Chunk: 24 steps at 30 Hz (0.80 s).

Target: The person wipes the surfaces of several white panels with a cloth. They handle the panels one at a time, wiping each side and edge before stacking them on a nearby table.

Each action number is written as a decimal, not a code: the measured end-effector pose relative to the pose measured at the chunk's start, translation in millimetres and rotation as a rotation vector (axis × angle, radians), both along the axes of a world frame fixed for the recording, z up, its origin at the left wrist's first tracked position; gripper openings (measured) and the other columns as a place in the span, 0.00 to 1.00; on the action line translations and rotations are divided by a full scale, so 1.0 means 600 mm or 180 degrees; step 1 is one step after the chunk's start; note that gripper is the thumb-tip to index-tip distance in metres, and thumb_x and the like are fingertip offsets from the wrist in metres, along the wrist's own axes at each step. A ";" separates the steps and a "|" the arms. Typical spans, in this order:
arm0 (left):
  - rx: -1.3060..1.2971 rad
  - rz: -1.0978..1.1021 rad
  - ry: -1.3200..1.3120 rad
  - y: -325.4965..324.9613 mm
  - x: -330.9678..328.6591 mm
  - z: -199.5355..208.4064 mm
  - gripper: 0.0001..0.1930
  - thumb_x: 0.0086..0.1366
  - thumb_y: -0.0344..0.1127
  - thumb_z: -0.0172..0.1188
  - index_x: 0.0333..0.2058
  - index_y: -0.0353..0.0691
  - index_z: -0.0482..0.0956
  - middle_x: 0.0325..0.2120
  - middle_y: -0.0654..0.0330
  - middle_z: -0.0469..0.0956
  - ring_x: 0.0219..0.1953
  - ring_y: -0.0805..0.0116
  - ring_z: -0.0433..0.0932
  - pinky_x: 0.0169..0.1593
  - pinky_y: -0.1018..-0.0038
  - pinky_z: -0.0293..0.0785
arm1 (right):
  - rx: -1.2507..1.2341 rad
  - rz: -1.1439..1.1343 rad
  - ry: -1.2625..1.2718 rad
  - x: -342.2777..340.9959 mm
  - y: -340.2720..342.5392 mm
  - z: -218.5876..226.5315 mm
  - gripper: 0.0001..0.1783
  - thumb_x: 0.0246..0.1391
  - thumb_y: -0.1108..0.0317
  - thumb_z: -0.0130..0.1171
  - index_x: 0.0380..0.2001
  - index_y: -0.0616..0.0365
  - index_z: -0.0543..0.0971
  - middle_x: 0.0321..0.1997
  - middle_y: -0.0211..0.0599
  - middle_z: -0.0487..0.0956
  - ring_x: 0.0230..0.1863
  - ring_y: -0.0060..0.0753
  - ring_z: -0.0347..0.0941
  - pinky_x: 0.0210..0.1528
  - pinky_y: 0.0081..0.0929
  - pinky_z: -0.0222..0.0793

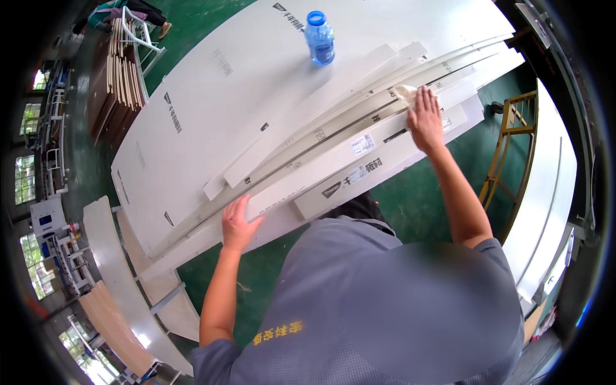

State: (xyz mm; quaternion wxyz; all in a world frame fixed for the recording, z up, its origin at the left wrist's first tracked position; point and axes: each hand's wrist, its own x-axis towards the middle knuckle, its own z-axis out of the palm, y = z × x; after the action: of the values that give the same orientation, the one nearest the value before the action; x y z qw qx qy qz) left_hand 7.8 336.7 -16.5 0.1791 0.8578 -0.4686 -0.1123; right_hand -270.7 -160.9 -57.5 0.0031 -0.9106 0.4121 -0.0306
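Long white board strips [333, 156] lie side by side on a large white panel [212, 83], some carrying paper labels. My left hand [239, 226] rests on the near edge of a strip, its fingers stretched and the thumb apart, holding nothing. Farther right, my right hand [426, 122] lies over the strips with fingers extended and close together. It holds a cream cloth [405, 94] against the boards, bunched out beside the fingers. Part of the cloth is hidden under the hand. Nearest to me is a shorter white board [391, 168] with dark printing.
A blue-tinted plastic bottle [320, 40] stands on the panel beyond the strips. Stacked brown boards [115, 96] and a bending person [115, 13] are far left. A yellow metal trolley frame [507, 147] and long white panels [545, 186] stand right. More boards [115, 256] lie left.
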 end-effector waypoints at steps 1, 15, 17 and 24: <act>-0.0052 0.0075 -0.0018 0.039 0.010 -0.018 0.36 0.51 0.41 0.79 0.59 0.43 0.77 0.55 0.54 0.82 0.58 0.51 0.78 0.63 0.57 0.70 | 0.0085 0.0178 -0.0017 0.022 0.041 0.001 0.39 0.74 0.52 0.40 0.78 0.66 0.49 0.85 0.50 0.46 0.86 0.41 0.34 0.85 0.38 0.27; -0.0575 0.0627 0.0324 0.212 0.062 -0.064 0.35 0.45 0.34 0.81 0.54 0.44 0.78 0.56 0.61 0.81 0.59 0.54 0.77 0.67 0.58 0.65 | 0.0991 0.2054 -0.1049 0.174 0.435 0.040 0.34 0.69 0.61 0.53 0.73 0.64 0.63 0.78 0.53 0.63 0.80 0.53 0.53 0.81 0.46 0.49; -0.0695 0.0565 0.0397 0.212 0.069 -0.067 0.33 0.45 0.34 0.81 0.53 0.45 0.79 0.55 0.61 0.82 0.59 0.55 0.77 0.67 0.58 0.65 | 0.0788 0.2215 -0.0395 0.188 0.463 0.049 0.47 0.65 0.50 0.59 0.76 0.68 0.55 0.82 0.53 0.53 0.84 0.53 0.43 0.84 0.47 0.37; -0.0827 0.0621 0.0393 0.225 0.070 -0.077 0.31 0.46 0.35 0.80 0.52 0.47 0.81 0.52 0.62 0.84 0.56 0.57 0.79 0.64 0.58 0.67 | 0.0545 0.1579 0.0059 0.212 0.463 0.044 0.50 0.65 0.43 0.57 0.75 0.70 0.54 0.82 0.60 0.50 0.84 0.55 0.41 0.84 0.46 0.35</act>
State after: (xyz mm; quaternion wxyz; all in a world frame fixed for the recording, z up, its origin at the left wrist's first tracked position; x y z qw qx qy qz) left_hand 50.0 471.9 -62.5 0.3269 0.8603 -0.3818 -0.0853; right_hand -143.6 116.8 -30.8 0.0839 -0.9805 0.1773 0.0144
